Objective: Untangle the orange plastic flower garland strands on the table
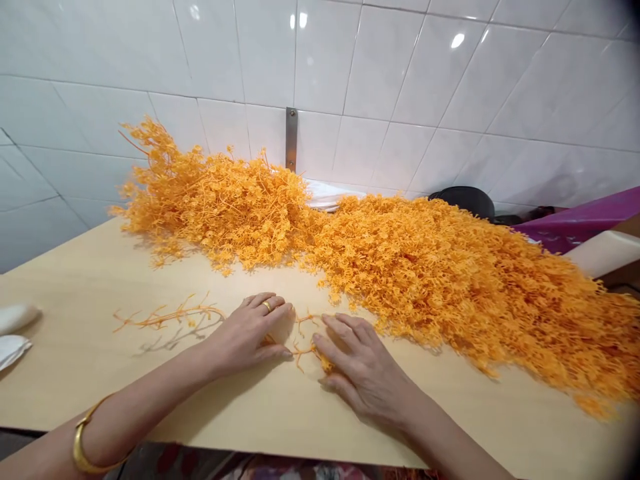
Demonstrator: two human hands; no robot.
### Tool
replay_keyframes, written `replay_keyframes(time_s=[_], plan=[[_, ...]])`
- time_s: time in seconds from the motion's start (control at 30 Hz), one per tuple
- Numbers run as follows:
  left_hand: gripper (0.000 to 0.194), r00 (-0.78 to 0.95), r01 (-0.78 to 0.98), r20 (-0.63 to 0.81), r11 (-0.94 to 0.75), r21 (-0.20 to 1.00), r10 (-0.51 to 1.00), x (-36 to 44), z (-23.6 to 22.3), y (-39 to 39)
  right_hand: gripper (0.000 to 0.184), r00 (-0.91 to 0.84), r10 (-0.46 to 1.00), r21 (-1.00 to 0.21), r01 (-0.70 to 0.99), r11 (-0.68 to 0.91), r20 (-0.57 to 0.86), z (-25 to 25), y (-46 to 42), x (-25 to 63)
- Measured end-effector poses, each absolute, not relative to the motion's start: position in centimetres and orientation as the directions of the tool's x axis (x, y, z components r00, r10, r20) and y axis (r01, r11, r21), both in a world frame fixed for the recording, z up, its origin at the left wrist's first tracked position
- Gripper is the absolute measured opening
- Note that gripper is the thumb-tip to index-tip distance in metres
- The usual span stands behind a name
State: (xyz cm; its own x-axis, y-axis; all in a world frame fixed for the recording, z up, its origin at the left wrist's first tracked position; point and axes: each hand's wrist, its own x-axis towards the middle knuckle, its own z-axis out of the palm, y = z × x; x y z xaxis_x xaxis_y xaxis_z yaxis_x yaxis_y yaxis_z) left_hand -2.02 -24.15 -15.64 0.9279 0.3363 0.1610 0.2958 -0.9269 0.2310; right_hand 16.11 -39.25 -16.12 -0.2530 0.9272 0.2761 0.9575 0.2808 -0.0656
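Observation:
A thin orange artificial plant stem [173, 316] with short side twigs lies across the table and runs under my left hand [257, 331]. That hand, with a ring on one finger, is closed over the stem, thumb low against the table. My right hand [357, 363] has its fingers curled over a bunched orange sprig [325, 362], partly hidden beneath the fingers. Thin orange twigs [303, 351] bridge the small gap between the two hands. Both hands rest low over the pale tabletop [260, 407].
Behind the hands, a large heap of orange artificial foliage [425, 267] stretches to the right edge, with another pile [215, 207] at left. White objects [15, 319] sit at the left edge. A tiled wall [395, 80] with a metal bracket [291, 140] stands behind.

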Motion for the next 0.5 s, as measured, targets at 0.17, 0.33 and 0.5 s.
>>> replay_keyframes(time_s=[0.17,0.33,0.5], plan=[[0.017,0.868,0.357,0.247,-0.888,0.290,0.430,-3.0,-16.1,-24.8,0.038,-0.233,0.932,-0.058,0.964,0.259,0.278,-17.5,-38.6,17.7],[0.027,0.830,0.396,0.324,-0.889,0.231,0.454,-4.2,-16.5,-24.1,0.041,-0.053,0.930,-0.021,0.998,0.065,0.363,-19.0,-39.9,20.9],[0.030,0.815,0.498,0.270,-0.858,0.127,0.513,-4.3,-17.1,-23.6,0.038,-0.003,0.856,0.023,1.000,-0.011,0.517,-19.3,-40.1,20.9]])
